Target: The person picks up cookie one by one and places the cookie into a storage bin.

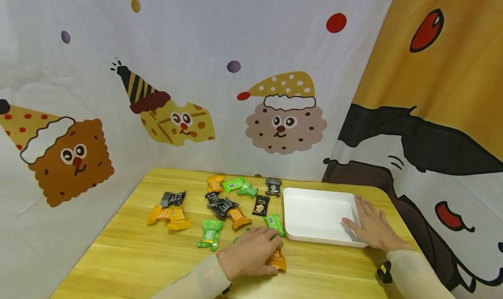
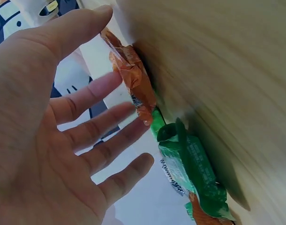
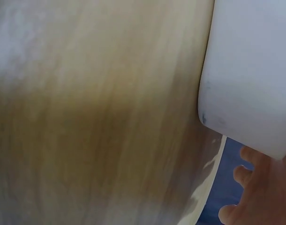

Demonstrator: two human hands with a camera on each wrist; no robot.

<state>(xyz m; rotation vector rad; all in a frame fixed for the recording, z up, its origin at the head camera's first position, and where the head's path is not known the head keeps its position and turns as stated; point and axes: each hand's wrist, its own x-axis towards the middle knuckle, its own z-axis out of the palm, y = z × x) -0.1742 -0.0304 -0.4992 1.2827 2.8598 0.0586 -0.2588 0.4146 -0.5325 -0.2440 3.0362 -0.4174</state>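
Wrapped snacks (image 1: 211,232) lay scattered on a wooden table (image 1: 118,264).
The left hand (image 1: 253,251), fingers extended, touched an orange packet (image 1: 277,261) near the white tray's (image 1: 314,214) front-left corner; the right hand (image 1: 375,231) rested, fingers fairly straight, on its right edge.

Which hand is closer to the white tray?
Right. The right hand touches the tray at its right edge. The left hand is apart from it, off its near left corner, by an orange packet.
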